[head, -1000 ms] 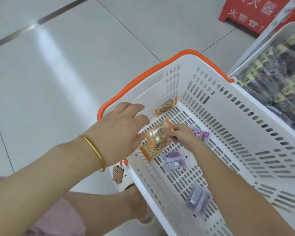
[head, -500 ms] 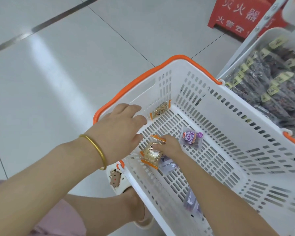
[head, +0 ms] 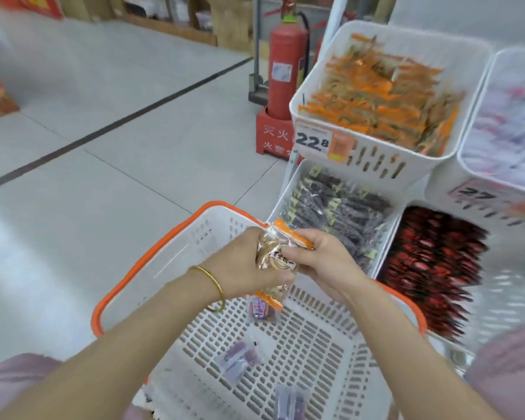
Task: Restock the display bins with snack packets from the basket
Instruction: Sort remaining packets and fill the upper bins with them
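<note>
My left hand (head: 243,263) and right hand (head: 323,263) clasp the packets (head: 275,259) over the basket (head: 176,237); slick film may let one slip out.

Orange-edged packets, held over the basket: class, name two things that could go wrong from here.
1. The left hand and right hand bunch several orange-edged packets together; one hangs low and might drop into the basket.
2. The bins sit close together, so the packets could land in the dark-snack bin rather than the likely matching orange-packet bin.
</note>
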Demonstrator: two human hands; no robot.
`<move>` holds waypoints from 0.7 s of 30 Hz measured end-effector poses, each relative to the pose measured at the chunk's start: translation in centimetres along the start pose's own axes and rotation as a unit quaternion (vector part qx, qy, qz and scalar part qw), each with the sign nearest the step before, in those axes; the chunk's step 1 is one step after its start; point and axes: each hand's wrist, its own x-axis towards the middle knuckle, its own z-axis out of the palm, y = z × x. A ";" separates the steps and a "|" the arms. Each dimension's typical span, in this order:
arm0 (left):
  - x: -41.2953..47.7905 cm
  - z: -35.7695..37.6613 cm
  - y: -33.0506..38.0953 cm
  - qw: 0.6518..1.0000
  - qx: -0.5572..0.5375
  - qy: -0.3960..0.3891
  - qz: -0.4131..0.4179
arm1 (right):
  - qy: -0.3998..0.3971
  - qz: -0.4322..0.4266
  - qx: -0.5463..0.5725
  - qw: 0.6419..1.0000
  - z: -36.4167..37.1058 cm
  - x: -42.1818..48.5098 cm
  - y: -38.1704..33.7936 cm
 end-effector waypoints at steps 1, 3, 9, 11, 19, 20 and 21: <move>0.4 0.3 1.3 1.000 -0.020 0.015 0.018 | 0.011 -0.010 -0.004 1.000 -0.9 -1.0 -1.4; 1.1 0.6 3.6 0.997 -0.058 0.032 0.047 | 0.027 -0.021 -0.034 0.999 -3.1 -2.8 -3.8; 3.9 0.1 12.1 0.986 -0.069 -0.005 0.154 | 0.035 -0.089 -0.203 0.975 -9.3 -6.2 -12.2; 5.3 -0.6 15.6 0.980 -0.056 -0.005 0.192 | 0.062 -0.132 -0.289 0.946 -11.3 -6.5 -15.0; 12.9 -2.4 25.1 0.953 -0.048 0.098 0.284 | 0.225 -0.216 -0.315 0.896 -19.2 -4.9 -21.1; 14.1 -2.5 25.4 0.950 -0.050 0.113 0.286 | 0.274 -0.223 -0.319 0.879 -20.0 -4.2 -21.4; 15.4 -2.6 25.6 0.948 -0.046 0.126 0.288 | 0.327 -0.225 -0.330 0.857 -20.8 -3.5 -21.7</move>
